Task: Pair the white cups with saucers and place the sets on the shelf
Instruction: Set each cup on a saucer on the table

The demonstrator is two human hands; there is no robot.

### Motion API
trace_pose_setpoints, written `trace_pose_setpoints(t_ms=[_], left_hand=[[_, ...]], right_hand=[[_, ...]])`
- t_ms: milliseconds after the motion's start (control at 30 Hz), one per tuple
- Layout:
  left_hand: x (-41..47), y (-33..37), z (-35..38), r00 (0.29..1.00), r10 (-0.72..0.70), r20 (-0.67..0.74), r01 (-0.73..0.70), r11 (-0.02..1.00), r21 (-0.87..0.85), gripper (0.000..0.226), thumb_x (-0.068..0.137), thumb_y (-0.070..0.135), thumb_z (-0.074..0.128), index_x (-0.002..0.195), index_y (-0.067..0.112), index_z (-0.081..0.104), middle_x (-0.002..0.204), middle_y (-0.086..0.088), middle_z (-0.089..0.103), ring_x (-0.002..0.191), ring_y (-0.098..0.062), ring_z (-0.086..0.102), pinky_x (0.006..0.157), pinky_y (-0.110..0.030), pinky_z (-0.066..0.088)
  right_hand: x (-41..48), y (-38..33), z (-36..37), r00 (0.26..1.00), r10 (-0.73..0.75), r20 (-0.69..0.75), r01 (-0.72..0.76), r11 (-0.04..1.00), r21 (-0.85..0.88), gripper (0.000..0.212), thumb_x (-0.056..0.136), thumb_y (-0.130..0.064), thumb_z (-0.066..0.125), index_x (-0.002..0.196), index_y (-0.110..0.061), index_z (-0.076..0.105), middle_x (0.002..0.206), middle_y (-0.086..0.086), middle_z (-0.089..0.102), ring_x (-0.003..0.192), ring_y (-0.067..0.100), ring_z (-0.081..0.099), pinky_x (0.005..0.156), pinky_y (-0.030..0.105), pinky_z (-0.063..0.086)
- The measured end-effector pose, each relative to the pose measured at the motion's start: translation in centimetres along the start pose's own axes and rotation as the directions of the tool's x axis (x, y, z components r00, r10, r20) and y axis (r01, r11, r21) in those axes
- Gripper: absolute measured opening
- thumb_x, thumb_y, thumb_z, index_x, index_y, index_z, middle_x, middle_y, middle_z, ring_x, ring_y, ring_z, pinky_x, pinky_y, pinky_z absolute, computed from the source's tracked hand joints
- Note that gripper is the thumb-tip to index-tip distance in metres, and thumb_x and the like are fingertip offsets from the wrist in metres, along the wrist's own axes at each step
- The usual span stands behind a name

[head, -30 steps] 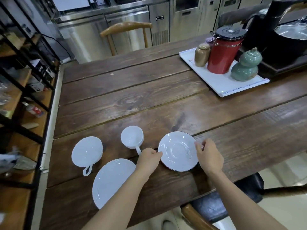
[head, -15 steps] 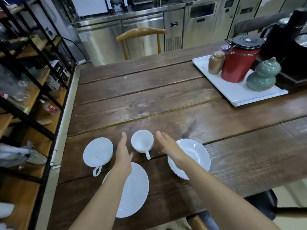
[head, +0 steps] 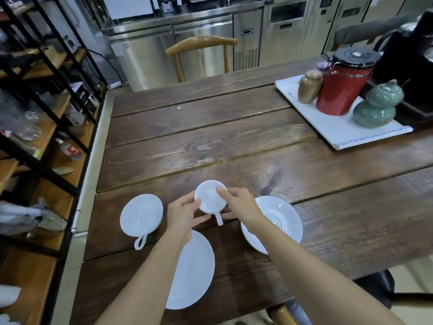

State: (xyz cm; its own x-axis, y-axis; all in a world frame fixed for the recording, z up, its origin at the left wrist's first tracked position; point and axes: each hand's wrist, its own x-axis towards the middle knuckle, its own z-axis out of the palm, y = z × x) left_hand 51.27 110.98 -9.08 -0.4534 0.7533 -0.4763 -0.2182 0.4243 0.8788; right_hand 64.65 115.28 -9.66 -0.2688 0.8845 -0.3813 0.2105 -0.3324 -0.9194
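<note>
while both hands cup the white cup (head: 210,198), forearms half-hide two saucers.

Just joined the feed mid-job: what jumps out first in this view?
Both hands, left hand and right hand, are closed around a small white cup at the near middle of the wooden table. A wider white cup sits to its left, and two white saucers lie nearby, a plain saucer under the left forearm and a dark-rimmed saucer to the right. A red canister stands on a white tray at far right.
</note>
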Motion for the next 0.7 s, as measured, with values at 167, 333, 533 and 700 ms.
trace_pose_setpoints(t_ms=[167,333,533,700], left_hand=[[-1.2,0.5,3.8,0.993,0.060,0.103,-0.058,0.998,-0.027,0.028,0.083,0.002,0.065,0.110,0.010,0.068,0.098,0.001,0.070,0.088,-0.019,0.067,0.062,-0.035,0.061],[-2.7,0.1,7.5,0.976,-0.006,0.218,0.011,1.000,-0.021,0.027,0.081,0.002,0.067,0.108,0.008,0.068,0.097,-0.001,0.070,0.088,-0.023,0.067,0.059,-0.035,0.061],[-3.9,-1.6,9.2,0.958,-0.086,0.275,0.095,0.995,-0.018,0.030,0.082,-0.001,0.066,0.111,0.003,0.066,0.104,-0.010,0.067,0.094,-0.028,0.065,0.060,-0.036,0.061],[-4.4,-2.9,9.4,0.961,-0.123,0.249,0.120,0.992,0.027,0.031,0.081,-0.002,0.067,0.112,0.001,0.065,0.105,-0.013,0.065,0.093,-0.029,0.063,0.058,-0.036,0.061]], right_hand=[[-1.3,0.6,-3.6,0.934,-0.119,-0.338,0.108,0.993,-0.051,0.038,0.090,-0.031,0.052,0.071,-0.001,0.066,0.066,0.012,0.063,0.073,0.035,0.067,0.056,0.039,0.060],[-2.9,1.9,-7.8,0.875,-0.097,-0.474,0.085,0.995,-0.048,0.043,0.089,-0.028,0.052,0.080,0.012,0.064,0.077,0.031,0.061,0.075,0.041,0.066,0.045,0.030,0.055],[-4.8,3.6,-9.6,0.859,-0.051,-0.509,0.015,0.997,-0.076,0.040,0.087,-0.022,0.052,0.077,0.016,0.063,0.081,0.035,0.064,0.064,0.038,0.066,0.040,0.030,0.054],[-5.5,5.0,-9.7,0.843,-0.033,-0.537,-0.026,0.995,-0.101,0.036,0.089,-0.023,0.053,0.074,0.007,0.070,0.078,0.025,0.070,0.068,0.034,0.069,0.035,0.024,0.048]])
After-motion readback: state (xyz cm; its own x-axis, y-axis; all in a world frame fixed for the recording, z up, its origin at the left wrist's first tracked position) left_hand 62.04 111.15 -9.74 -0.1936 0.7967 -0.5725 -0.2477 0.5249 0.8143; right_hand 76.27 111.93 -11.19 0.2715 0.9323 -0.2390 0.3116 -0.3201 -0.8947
